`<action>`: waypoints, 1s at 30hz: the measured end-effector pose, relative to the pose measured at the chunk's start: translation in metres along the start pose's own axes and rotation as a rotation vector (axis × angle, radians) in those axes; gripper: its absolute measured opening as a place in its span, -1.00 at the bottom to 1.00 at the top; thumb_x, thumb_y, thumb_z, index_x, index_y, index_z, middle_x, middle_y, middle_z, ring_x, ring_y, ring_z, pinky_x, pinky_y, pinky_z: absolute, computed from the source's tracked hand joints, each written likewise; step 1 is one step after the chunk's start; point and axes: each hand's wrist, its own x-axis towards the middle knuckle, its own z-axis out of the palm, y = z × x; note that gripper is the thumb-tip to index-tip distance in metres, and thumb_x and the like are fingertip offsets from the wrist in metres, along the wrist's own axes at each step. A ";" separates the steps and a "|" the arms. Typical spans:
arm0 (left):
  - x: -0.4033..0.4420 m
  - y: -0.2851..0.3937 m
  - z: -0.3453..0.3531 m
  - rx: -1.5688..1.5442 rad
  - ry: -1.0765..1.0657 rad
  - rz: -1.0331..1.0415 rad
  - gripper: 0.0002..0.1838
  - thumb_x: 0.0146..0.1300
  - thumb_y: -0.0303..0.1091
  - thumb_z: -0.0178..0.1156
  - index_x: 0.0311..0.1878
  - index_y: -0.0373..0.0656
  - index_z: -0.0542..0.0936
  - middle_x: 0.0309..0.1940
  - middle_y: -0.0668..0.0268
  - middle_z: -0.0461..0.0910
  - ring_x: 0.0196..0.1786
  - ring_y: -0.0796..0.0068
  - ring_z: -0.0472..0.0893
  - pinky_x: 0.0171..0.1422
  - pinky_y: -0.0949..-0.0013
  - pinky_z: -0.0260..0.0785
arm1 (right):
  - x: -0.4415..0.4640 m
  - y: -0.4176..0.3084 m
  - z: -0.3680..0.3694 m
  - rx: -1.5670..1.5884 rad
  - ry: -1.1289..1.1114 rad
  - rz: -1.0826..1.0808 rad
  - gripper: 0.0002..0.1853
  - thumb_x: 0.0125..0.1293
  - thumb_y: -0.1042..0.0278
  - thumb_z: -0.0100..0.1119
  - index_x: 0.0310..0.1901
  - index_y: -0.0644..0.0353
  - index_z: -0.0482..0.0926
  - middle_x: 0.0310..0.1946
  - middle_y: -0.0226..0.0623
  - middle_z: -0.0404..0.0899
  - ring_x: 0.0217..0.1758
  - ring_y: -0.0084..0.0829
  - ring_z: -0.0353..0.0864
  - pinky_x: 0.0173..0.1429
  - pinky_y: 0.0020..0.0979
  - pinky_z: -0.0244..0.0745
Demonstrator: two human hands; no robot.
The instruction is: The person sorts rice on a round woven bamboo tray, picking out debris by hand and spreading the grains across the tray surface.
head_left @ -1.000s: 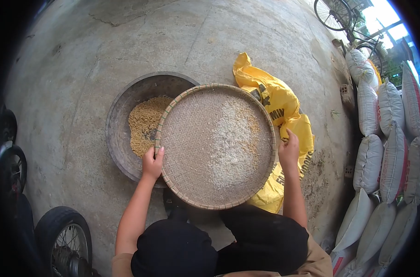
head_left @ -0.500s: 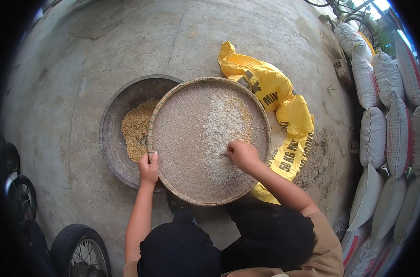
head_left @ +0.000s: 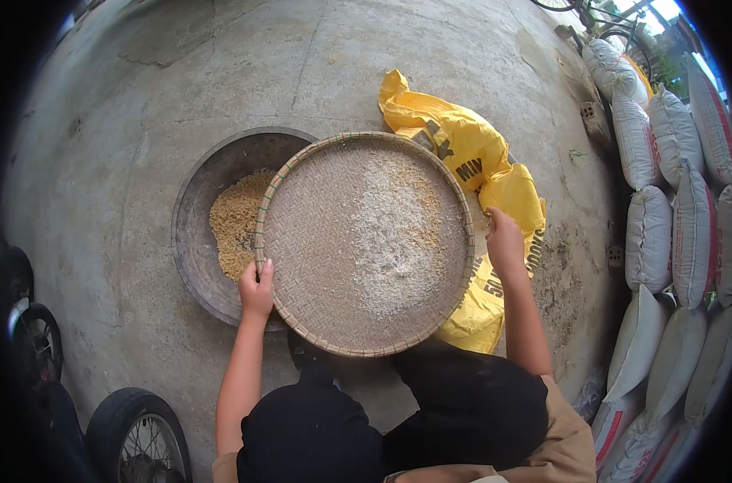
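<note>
A round woven bamboo winnowing tray (head_left: 309,233) rests over my lap, its left part overlapping a dark metal basin (head_left: 195,209). White and yellowish grains (head_left: 394,233) lie spread on the right half of the tray. My left hand (head_left: 257,291) grips the tray's lower left rim, thumb on top. Off the tray's right edge, my right hand (head_left: 507,244) hovers over a yellow sack (head_left: 504,189) with its fingers drawn together. Whatever those fingers pinch, if anything, is too small to see.
Golden unhusked grain (head_left: 241,213) sits in the basin. Stacked white sacks (head_left: 651,233) line the right side. A motorbike wheel (head_left: 144,439) stands at lower left, and a bicycle (head_left: 623,32) is at upper right. Concrete floor (head_left: 181,80) surrounds everything.
My right hand has left the grains and moved right, past the tray's rim to above the yellow sack. My left hand still holds the tray, which has barely shifted.
</note>
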 end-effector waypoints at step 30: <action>0.004 -0.007 0.001 -0.030 -0.020 -0.001 -0.74 0.28 -0.24 0.04 -0.43 -0.24 0.44 -0.56 0.51 0.33 -0.46 0.72 0.24 -0.38 0.55 0.14 | 0.012 0.022 -0.006 -0.022 0.223 -0.029 -0.77 0.24 0.27 0.06 -0.18 0.24 0.53 -0.15 -0.16 0.53 -0.11 -0.17 0.52 -0.07 -0.29 0.42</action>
